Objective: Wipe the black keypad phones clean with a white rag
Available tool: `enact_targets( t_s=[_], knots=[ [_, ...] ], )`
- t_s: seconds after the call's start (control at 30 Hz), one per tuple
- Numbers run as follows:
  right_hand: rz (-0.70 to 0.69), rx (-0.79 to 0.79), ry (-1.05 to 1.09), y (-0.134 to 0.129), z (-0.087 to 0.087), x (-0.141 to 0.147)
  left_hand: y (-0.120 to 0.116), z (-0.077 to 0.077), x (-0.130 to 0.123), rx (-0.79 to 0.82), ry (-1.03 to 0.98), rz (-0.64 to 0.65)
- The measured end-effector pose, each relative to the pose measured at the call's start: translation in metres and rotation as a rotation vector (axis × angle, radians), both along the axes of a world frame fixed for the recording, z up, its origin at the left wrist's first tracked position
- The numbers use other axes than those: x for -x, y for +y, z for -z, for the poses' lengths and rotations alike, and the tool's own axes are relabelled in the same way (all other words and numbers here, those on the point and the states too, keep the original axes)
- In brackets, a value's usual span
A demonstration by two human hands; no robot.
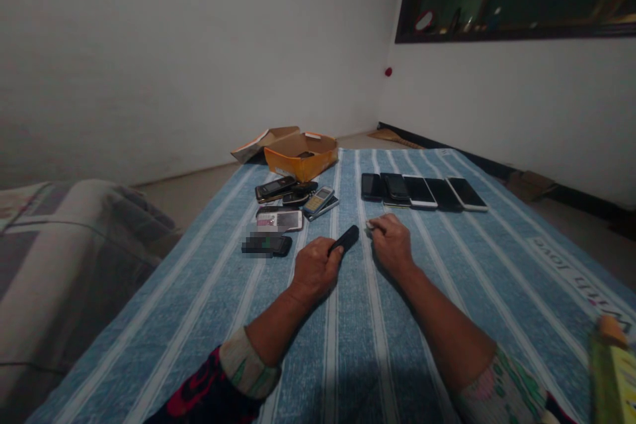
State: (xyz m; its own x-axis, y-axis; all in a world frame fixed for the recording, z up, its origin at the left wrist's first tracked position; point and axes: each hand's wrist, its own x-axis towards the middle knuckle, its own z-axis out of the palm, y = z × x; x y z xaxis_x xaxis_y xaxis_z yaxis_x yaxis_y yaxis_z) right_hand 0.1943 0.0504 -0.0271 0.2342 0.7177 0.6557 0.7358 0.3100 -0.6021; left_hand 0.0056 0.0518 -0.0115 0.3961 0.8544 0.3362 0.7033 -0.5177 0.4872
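Observation:
My left hand (318, 268) is closed around a black mobile phone (346, 237), whose far end sticks out beyond my fingers. Just to the right, my right hand (392, 245) pinches a small whitish piece (370, 226), too small to name, apart from the phone. Left of my hands lie several older phones in a loose group, among them a white one (288, 220), a keypad phone (318, 200) and a dark one (282, 246) partly blurred out. Beyond my right hand, several phones line up side by side, including a white-framed smartphone (467, 193).
A blue striped cloth (209, 305) covers the table. At its far end stands an open orange cardboard box (298, 165) with its lid flap folded back. A yellow-green bottle (610, 371) with an orange cap is at the lower right. A covered piece of furniture (74, 278) stands left.

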Motion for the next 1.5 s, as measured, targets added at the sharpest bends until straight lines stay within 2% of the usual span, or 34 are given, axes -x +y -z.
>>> enact_targets(
  t_s=[0.3,0.37,0.53,0.67,0.77,0.87,1.0,1.07,1.17,1.27,1.5],
  knots=[
    [-0.066,0.015,0.235,0.000,-0.001,0.005,0.007,-0.001,0.002,0.212,-0.260,-0.046],
    [-0.083,0.075,0.358,0.000,-0.001,0.007,0.007,-0.001,0.001,0.248,-0.327,-0.038],
    [-0.192,0.335,0.842,-0.002,-0.007,0.015,0.007,-0.003,0.000,0.358,-0.496,-0.022],
    [-0.225,0.334,0.984,-0.004,-0.013,0.018,0.009,-0.002,0.000,0.396,-0.534,-0.016],
    [-0.213,0.348,0.937,-0.004,-0.012,0.018,0.011,-0.001,0.000,0.361,-0.497,-0.012],
    [-0.190,0.346,0.769,-0.004,-0.008,0.017,0.014,-0.001,0.003,0.291,-0.408,0.016],
    [-0.173,0.244,0.442,-0.005,-0.006,0.018,0.018,-0.006,0.006,0.202,-0.163,0.021],
    [-0.168,0.206,0.353,-0.006,-0.005,0.018,0.019,-0.009,0.007,0.154,-0.027,-0.004],
    [-0.134,0.173,0.304,-0.006,-0.004,0.017,0.018,-0.013,0.006,0.098,0.095,-0.038],
    [-0.104,0.138,0.259,-0.006,-0.002,0.016,0.014,-0.015,0.004,0.091,0.131,-0.047],
    [-0.179,0.050,0.109,-0.007,-0.002,0.017,0.010,-0.013,0.001,0.077,0.200,-0.050]
  ],
)
